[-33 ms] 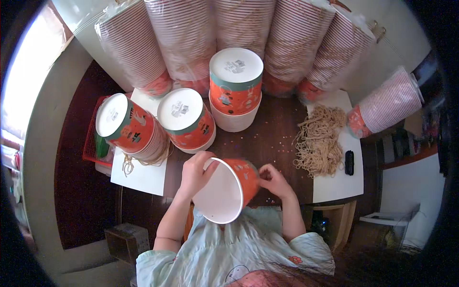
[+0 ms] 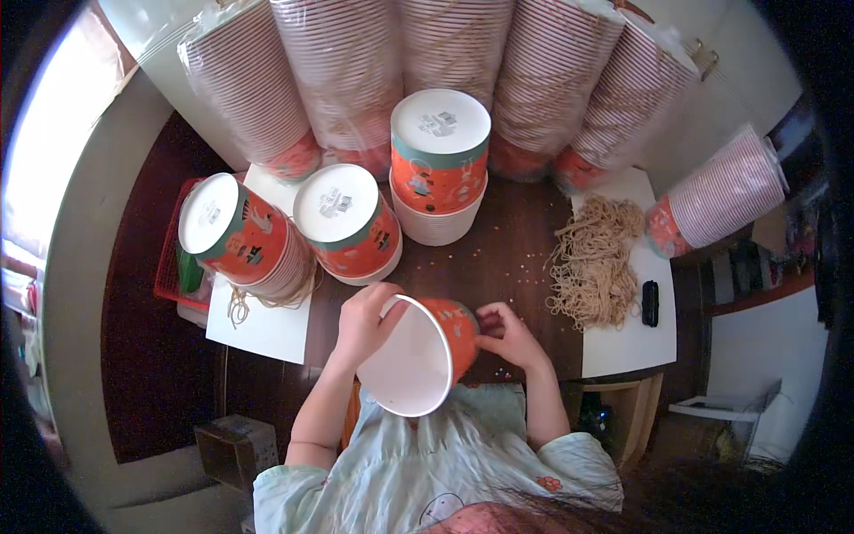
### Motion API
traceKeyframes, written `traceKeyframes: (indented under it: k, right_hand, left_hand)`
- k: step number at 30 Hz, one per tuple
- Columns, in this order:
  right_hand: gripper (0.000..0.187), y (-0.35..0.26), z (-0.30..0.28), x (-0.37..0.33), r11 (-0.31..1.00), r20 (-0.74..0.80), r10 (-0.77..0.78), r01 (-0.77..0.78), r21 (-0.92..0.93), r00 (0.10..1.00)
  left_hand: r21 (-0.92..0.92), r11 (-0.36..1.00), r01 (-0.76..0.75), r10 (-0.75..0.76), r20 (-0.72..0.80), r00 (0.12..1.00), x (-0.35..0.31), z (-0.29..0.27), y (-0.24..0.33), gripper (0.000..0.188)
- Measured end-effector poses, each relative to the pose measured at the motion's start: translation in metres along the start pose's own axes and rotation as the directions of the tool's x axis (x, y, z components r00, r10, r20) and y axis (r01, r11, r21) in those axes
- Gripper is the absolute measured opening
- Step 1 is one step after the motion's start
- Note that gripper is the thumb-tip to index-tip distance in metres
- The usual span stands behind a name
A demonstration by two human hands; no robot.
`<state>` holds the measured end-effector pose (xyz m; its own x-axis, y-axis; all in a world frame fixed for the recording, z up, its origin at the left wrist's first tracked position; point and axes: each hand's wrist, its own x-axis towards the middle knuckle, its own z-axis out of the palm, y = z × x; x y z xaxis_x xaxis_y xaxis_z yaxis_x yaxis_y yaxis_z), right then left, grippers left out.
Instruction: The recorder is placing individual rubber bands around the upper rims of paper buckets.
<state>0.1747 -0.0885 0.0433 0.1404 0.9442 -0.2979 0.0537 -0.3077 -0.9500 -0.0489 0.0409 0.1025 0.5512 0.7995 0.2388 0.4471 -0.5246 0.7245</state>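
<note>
A large white-lined paper bucket [image 2: 405, 365] with an orange printed outside lies tilted on its side at the table's front edge, its mouth facing left and toward me. My left hand [image 2: 366, 320] grips the rim at the upper left, thumb inside and the other fingers hidden behind. At the base end, my right hand [image 2: 505, 336] has its thumb and curled fingers against the bucket; whether anything thin is pinched there is too small to tell. Just beyond stand upside-down paper buckets: one stack [image 2: 347, 222] near my left hand, another [image 2: 440, 169] farther back.
A third bucket stack [image 2: 253, 236] leans at the left beside loose cord. A heap of tan cords [image 2: 598, 262] lies on white board at the right, with a small black object [image 2: 650, 303] beside it. Tall plastic-wrapped bucket stacks [image 2: 342, 80] line the back; a wrapped stack [image 2: 721, 191] leans far right.
My right hand has shifted slightly left along the bucket's base end, and the bucket has turned a little. My left hand stays on the rim.
</note>
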Motion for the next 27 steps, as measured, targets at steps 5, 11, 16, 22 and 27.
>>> traceKeyframes:
  k: [5,11,16,22,27]
  right_hand:
    - [0.035,-0.030,0.002,0.015,0.870,0.257,-0.417,0.464,-0.164,0.872]
    - [0.023,-0.055,0.026,0.038,0.917,0.331,-0.359,0.396,-0.052,0.873]
    - [0.021,-0.053,0.031,0.044,0.935,0.331,-0.340,0.355,0.015,0.880]
    - [0.022,-0.046,0.032,0.046,0.942,0.324,-0.332,0.330,0.063,0.886]
    - [0.021,-0.047,0.032,0.045,0.930,0.338,-0.354,0.366,0.032,0.872]
  left_hand:
    - [0.036,0.995,-0.092,0.092,0.018,0.996,-0.003,0.003,0.006,0.016]
    - [0.062,0.996,-0.071,0.068,0.054,0.996,-0.008,0.020,0.008,0.017]
    - [0.036,0.999,0.009,-0.010,0.047,0.999,-0.009,0.023,0.008,0.017]
    - [0.045,0.999,0.028,-0.031,0.078,0.996,-0.010,0.022,0.007,0.017]
    - [0.026,0.998,0.051,-0.054,0.116,0.992,-0.010,0.022,0.007,0.018]
